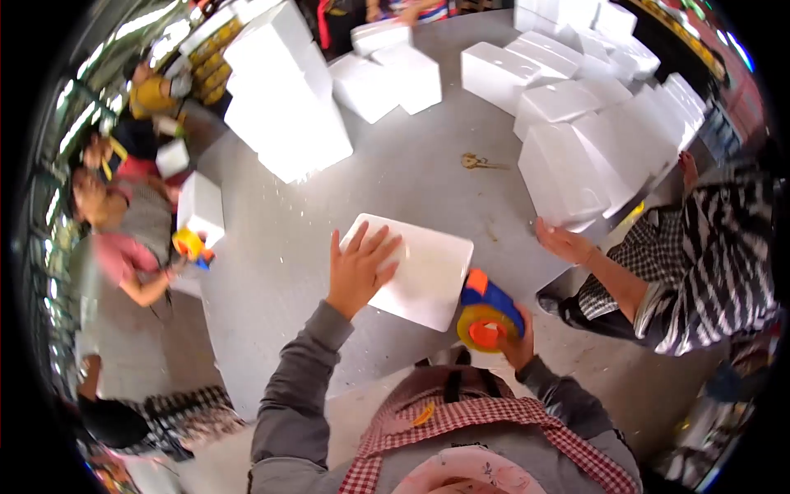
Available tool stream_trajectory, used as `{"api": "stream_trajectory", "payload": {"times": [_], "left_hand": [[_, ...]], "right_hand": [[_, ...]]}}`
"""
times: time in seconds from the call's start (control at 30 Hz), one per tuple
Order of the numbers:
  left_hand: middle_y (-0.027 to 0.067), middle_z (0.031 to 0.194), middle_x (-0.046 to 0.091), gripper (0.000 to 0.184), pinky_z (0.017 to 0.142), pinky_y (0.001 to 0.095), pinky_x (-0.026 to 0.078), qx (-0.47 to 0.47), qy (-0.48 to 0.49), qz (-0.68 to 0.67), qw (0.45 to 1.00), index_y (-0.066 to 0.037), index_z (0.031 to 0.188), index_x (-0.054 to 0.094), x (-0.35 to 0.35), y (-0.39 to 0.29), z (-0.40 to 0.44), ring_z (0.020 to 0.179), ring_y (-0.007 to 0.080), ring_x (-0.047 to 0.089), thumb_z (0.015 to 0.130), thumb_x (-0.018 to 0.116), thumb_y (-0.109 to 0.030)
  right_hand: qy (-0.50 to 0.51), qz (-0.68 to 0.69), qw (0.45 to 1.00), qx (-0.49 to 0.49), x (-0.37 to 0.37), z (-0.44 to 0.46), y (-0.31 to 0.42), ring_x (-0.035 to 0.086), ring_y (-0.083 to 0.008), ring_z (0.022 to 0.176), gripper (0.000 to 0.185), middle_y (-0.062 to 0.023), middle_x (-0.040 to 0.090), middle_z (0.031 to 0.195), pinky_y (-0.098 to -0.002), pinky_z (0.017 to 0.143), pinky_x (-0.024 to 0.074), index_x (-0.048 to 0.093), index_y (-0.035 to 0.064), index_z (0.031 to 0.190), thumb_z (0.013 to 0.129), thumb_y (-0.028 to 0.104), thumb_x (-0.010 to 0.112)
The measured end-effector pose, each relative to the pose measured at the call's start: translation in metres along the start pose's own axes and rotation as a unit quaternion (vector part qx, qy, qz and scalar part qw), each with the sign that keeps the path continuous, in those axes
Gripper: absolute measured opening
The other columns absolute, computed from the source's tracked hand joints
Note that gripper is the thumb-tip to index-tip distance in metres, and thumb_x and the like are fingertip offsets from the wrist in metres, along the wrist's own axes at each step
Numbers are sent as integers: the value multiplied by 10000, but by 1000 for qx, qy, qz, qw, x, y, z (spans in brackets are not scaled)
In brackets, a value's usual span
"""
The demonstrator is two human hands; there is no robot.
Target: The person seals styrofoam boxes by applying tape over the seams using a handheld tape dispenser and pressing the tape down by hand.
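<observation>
On the white box [428, 267]: left hand [360, 272], fingers spread, palm down.
Tape dispenser [500, 305]: gripped by the right hand [518, 344], at the box's right edge.
Desk [411, 165]: carries the white box close to its near edge.
Farther out: stacked boxes [284, 90] leftward; more boxes [564, 165] rightward, beside a co-worker's hand [566, 244].

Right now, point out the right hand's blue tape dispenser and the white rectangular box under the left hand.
Blue tape dispenser [497, 300]: head view, on its body.
White rectangular box [425, 272]: head view, on its upper face.

Wkshp: box stacks [292, 107], tape disp. [494, 303]
</observation>
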State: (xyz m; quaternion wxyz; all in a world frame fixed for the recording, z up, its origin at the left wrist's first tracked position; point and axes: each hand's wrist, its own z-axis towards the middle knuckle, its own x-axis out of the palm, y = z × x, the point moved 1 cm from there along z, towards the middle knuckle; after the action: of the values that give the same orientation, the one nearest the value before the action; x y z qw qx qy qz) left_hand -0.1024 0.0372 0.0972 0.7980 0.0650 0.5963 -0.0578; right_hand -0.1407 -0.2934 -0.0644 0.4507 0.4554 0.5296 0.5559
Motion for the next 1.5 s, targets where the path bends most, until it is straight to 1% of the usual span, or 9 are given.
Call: {"api": "stream_trajectory", "payload": {"times": [0.2, 0.5, 0.6, 0.67, 0.87, 1.0, 1.07, 1.23, 1.5], "left_hand": [[66, 1110, 554, 451, 910, 405, 333, 203, -29, -103, 973, -249, 1305, 456, 37, 19, 106, 1002, 259, 506, 864, 528, -308], [167, 1052, 545, 526, 804, 487, 430, -213, 136, -96, 963, -249, 1353, 381, 54, 13, 15, 974, 340, 536, 878, 458, -462], [222, 1171, 500, 573, 817, 478, 438, -179, 54, -63, 980, -213, 1367, 359, 20, -7, -73, 1070, 352, 502, 873, 453, -486], [260, 1277, 416, 617, 842, 470, 431, 96, -90, 84, 988, -199, 1372, 348, 63, 19, -102, 1165, 371, 443, 857, 460, -518], [301, 1347, 306, 604, 827, 451, 461, -231, 106, -48, 966, -206, 1370, 348, -4, -68, -120, 1070, 438, 513, 858, 454, -509], [222, 1196, 439, 542, 732, 462, 491, -123, 134, -12, 983, -139, 1270, 464, -1, -67, -131, 890, 412, 587, 849, 480, -479], [160, 1116, 474, 509, 745, 454, 487, -52, 152, 7, 987, -110, 1215, 504, 8, -49, -116, 923, 373, 573, 849, 494, -464], [31, 1499, 139, 537, 1012, 647, 13, 39, 75, -59, 995, -328, 1398, 270, 42, -26, -101, 1376, 306, 90, 902, 367, -509], [77, 1461, 242, 513, 1049, 584, 43, 18, 70, -116, 991, -278, 1381, 318, 37, -23, -98, 1366, 304, 138, 907, 400, -454]], "right_hand": [[7, 210, 974, 85, -1, 82, 38, 501, -172, 1048, 681, -85, 483, 1161, -298, 877, 443, 237, 100, 1319, 753, -23, 594], [-220, 109, 968, 52, 148, -82, -23, 521, -183, 1013, 638, -100, 503, 1154, -307, 855, 449, 333, 55, 1291, 726, -19, 617], [-126, 270, 940, 164, 105, -52, 39, 538, -196, 992, 552, -108, 521, 1125, -309, 879, 441, 405, 34, 1246, 740, 21, 624], [-106, 274, 949, 118, 103, -67, 37, 545, -196, 985, 565, -104, 517, 1137, -300, 870, 448, 387, 37, 1264, 747, 12, 616], [-188, 208, 960, -22, 180, -222, 36, 531, -196, 1016, 590, -98, 487, 1186, -297, 852, 457, 316, 44, 1319, 793, 13, 581], [-228, 214, 949, 51, 172, -175, -9, 528, -195, 995, 622, -102, 503, 1143, -287, 847, 448, 328, 74, 1302, 750, -16, 601], [-198, 215, 954, 64, 150, -170, 17, 529, -186, 983, 633, -97, 507, 1133, -284, 836, 452, 326, 80, 1303, 747, -18, 613], [-202, 344, 912, 93, 184, -249, 17, 496, -176, 1073, 682, -90, 475, 1199, -293, 863, 449, 312, 63, 1306, 719, -43, 642], [84, 39, 994, 53, 231, -135, 21, 565, -279, 1009, 615, -153, 575, 1092, -351, 852, 447, 433, 100, 1262, 702, 117, 687]]}}
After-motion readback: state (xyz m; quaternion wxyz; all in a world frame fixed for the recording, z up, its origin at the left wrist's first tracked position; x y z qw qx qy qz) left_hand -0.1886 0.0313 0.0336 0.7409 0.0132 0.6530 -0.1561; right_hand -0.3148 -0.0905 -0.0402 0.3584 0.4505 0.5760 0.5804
